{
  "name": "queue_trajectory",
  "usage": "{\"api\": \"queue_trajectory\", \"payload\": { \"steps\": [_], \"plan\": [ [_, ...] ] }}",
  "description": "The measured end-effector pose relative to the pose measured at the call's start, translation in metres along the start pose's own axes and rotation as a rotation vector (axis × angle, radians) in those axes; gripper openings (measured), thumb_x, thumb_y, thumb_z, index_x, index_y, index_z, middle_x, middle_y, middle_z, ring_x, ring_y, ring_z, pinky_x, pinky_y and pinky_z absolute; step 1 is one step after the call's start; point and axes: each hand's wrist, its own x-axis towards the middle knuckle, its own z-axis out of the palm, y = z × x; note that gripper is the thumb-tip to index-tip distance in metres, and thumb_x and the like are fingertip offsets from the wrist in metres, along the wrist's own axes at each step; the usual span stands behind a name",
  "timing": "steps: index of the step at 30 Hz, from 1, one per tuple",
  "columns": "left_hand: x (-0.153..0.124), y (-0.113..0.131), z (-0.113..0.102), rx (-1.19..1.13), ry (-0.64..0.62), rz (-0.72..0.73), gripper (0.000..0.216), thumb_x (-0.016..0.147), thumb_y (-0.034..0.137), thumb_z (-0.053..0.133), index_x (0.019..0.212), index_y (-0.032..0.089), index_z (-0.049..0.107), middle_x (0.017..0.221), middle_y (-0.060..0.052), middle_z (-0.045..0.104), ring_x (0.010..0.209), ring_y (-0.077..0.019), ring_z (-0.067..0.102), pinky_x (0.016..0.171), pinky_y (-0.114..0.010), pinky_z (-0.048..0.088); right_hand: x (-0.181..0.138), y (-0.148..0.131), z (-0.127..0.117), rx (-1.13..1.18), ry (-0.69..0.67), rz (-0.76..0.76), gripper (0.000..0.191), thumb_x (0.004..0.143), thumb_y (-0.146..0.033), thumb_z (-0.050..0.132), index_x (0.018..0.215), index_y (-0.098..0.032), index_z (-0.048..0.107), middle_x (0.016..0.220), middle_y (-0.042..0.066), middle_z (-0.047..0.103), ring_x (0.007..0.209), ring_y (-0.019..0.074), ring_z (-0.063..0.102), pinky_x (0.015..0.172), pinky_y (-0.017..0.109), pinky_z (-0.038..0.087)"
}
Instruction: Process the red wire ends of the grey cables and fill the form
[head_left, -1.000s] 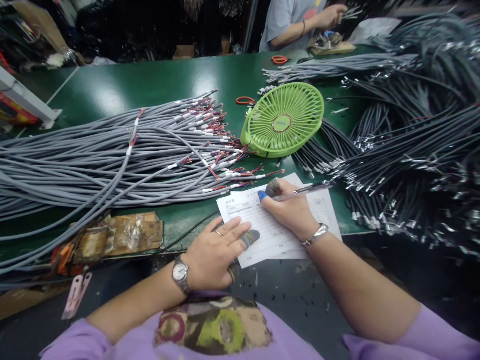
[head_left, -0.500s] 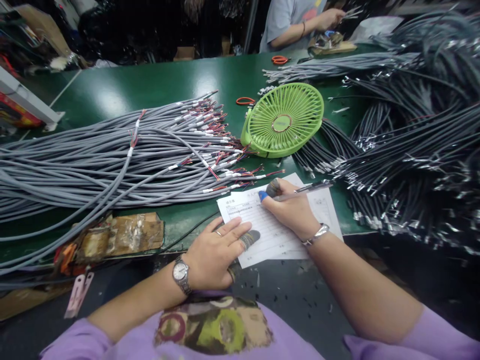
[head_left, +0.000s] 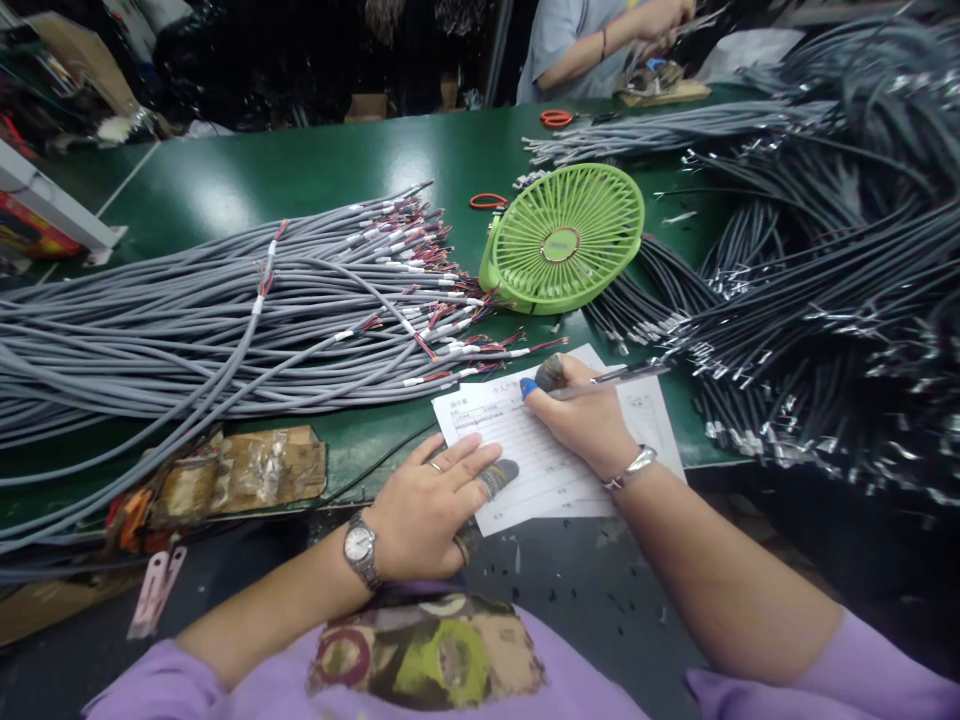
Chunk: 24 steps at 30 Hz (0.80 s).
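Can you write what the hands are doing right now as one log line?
right hand: holds pen on paper | left hand: flat on paper edge | nearby: grey cables, green fan

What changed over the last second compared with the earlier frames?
Hardly anything. The right hand keeps gripping the pen on the paper form, its tip shifted only a hair. The left hand stays flat on the form's near corner. Across the table, a co-worker's hands have risen slightly. The green fan, grey cables and black cables lie as before.

Tilted pen (head_left: 631,375), printed form (head_left: 540,472) lying flat
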Motion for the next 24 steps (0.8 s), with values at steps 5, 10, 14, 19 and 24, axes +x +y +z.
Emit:
{"api": "queue_trajectory", "payload": {
  "steps": [5,10,14,19,24],
  "plan": [
    [0.0002,0.0003,-0.0015,0.003,0.004,0.002,0.053,0.068,0.022,0.055,0.121,0.018,0.058,0.15,-0.007,0.041,0.139,-0.0262,0.034,0.113,-0.044,0.022,-0.0005,0.0019,-0.001,0.003,0.035,0.03,0.019,0.066,-0.023,0.054,0.055,-0.025,0.038,0.052,-0.004,0.043,0.052,0.0135,0.04,0.052,0.028,0.035],
    [-0.0001,0.0,-0.0022,-0.005,0.001,-0.002,0.05,0.067,0.02,0.055,0.117,0.019,0.06,0.15,-0.007,0.04,0.14,-0.0263,0.034,0.114,-0.044,0.02,0.0007,0.0016,-0.0066,0.006,0.098,0.045,0.021,0.068,-0.025,0.056,0.055,-0.025,0.039,0.052,-0.004,0.044,0.052,0.0139,0.039,0.053,0.029,0.036],
    [-0.0002,0.0001,-0.0025,-0.01,-0.002,-0.002,0.057,0.066,0.019,0.055,0.123,0.019,0.058,0.15,-0.007,0.04,0.14,-0.0271,0.034,0.114,-0.045,0.02,0.0017,0.0012,-0.0077,-0.002,0.04,0.02,0.02,0.066,-0.025,0.055,0.054,-0.025,0.038,0.051,-0.004,0.044,0.051,0.0139,0.038,0.051,0.028,0.035],
    [-0.0005,-0.0001,-0.0017,-0.016,0.006,-0.006,0.053,0.066,0.019,0.054,0.119,0.019,0.059,0.151,-0.007,0.039,0.14,-0.0267,0.033,0.114,-0.045,0.02,0.0019,0.0027,-0.0062,-0.016,0.029,0.016,0.019,0.066,-0.025,0.054,0.056,-0.025,0.039,0.051,-0.004,0.044,0.051,0.0137,0.038,0.051,0.028,0.034],
    [-0.0009,-0.0004,-0.0011,-0.021,0.009,-0.006,0.051,0.066,0.019,0.053,0.117,0.019,0.06,0.151,-0.006,0.039,0.14,-0.0262,0.033,0.115,-0.045,0.02,0.0018,0.0032,-0.006,-0.006,0.009,0.017,0.019,0.065,-0.024,0.054,0.054,-0.025,0.038,0.05,-0.004,0.042,0.051,0.0133,0.038,0.051,0.028,0.033]
  ]
}}
